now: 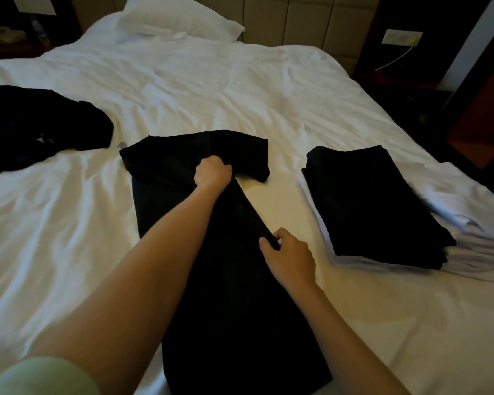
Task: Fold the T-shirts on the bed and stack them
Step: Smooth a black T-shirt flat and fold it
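Note:
A black T-shirt (166, 195) lies lengthwise on the white bed (211, 89), its collar end away from me and its right side folded inward. My left hand (213, 173) grips the cloth near the right shoulder, beside the sleeve. My right hand (290, 259) pinches the shirt's right edge lower down. To the right sits a stack of folded shirts (374, 203), black ones on top of white ones. A crumpled dark shirt (37, 126) lies at the left.
A white pillow (177, 18) rests against the padded headboard (297, 21). Loose white garments (468, 212) lie by the bed's right edge, next to the stack. Dark nightstands flank the bed, and a cable hangs from a wall socket (401, 37) at the right.

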`<state>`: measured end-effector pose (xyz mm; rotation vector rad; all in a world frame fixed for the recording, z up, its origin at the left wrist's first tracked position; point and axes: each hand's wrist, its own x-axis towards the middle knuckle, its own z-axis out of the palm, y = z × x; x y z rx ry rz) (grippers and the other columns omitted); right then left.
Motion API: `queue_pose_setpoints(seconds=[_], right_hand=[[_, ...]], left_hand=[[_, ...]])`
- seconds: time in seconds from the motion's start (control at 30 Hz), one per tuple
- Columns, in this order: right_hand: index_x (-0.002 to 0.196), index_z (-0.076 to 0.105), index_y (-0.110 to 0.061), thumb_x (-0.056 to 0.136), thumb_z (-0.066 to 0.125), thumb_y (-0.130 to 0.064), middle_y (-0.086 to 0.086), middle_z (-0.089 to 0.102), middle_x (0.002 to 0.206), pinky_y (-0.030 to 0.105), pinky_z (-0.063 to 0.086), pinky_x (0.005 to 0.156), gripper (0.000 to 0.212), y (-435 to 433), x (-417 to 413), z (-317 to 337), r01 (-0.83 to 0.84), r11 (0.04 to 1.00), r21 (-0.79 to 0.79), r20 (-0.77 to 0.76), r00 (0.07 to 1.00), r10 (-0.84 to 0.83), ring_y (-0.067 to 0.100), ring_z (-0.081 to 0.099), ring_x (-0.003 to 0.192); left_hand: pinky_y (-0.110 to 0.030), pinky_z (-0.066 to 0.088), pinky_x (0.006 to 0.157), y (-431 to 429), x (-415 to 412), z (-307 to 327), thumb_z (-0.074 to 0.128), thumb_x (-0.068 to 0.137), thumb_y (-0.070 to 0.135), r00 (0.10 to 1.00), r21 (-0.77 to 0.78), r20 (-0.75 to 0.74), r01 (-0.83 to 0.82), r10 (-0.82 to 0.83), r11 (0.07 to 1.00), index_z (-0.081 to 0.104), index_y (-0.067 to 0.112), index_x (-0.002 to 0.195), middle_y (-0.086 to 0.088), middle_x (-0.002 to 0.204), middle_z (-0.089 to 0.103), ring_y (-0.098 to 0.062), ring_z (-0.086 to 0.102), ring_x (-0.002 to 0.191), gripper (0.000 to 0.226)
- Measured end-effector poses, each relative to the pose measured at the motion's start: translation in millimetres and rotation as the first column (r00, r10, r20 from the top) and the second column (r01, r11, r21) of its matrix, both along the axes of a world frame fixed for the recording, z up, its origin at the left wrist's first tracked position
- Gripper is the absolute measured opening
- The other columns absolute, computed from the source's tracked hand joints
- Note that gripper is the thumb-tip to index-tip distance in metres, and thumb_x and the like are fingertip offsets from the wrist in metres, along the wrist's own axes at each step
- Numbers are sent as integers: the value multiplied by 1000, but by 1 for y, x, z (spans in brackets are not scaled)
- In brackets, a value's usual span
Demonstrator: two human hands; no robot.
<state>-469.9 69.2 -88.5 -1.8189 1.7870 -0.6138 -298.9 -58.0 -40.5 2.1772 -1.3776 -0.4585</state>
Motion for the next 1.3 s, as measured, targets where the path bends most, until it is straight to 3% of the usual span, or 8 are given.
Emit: queue_pose_setpoints(seconds=[0.1,0.3,0.4,0.5,0.73,0.83,1.03,1.3], right_hand=[[90,52,-15,97,44,-37,1,54,74,27,32,52,25,-3,1,-2,13,999,-39,-15,1000,-14,21,55,71],[99,50,-11,100,36,-41,8,61,89,28,35,63,33,1,-7,-5,-42,998,-41,-182,983,34,27,59,82],[92,43,-14,100,34,-43,7,56,84,28,35,62,32,1,-11,-4,-22,1000,-18,-197,980,18,26,53,75],[91,38,-15,101,31,-45,7,57,86,30,36,62,32,8,-14,-7,-11,1000,-18,-218,976,6,26,54,76],[113,46,-6,98,38,-46,9,49,113,30,42,81,43,32,-20,-8,-68,998,8,-223,972,68,22,50,100],[115,50,-2,97,39,-47,12,50,117,31,40,90,50,45,-26,-9,-66,998,-17,-320,946,57,26,49,108],[110,53,-1,100,32,-46,15,59,112,34,42,77,51,62,-37,-8,-10,996,84,-362,931,40,31,57,103],[110,57,-4,102,27,-41,12,63,111,29,37,71,48,89,-36,-11,111,993,49,-479,875,-74,28,60,104]], left_hand=[[-28,36,52,-13,-6,-3,44,97,24,993,-55,-110,-55,49,997,44,7,67,-13,86,55,-22,53,66,34],[-21,39,51,-18,-14,-22,37,100,25,963,-8,-263,-56,52,998,59,0,103,-6,66,56,-16,56,55,33],[-28,41,71,-12,-17,-26,42,99,31,956,-3,-294,7,-8,1000,53,-3,119,-16,107,60,-29,59,97,41],[-28,38,86,18,-23,-28,44,98,27,945,-84,-312,74,-97,994,36,1,136,-17,137,37,-29,48,117,46],[-30,20,114,121,-38,-61,35,101,27,955,-108,84,292,-284,950,30,11,146,-9,155,21,-22,22,142,48],[-29,16,115,159,-40,-67,32,102,27,957,-119,92,286,-276,951,28,14,147,-7,155,21,-19,19,143,47],[-28,6,117,207,-37,-74,26,103,30,921,-19,180,356,-347,934,21,18,149,-3,157,16,-17,10,145,48],[-31,-4,117,241,-39,-78,17,103,37,885,104,251,377,-391,920,9,24,151,1,159,4,-15,-2,146,51]])
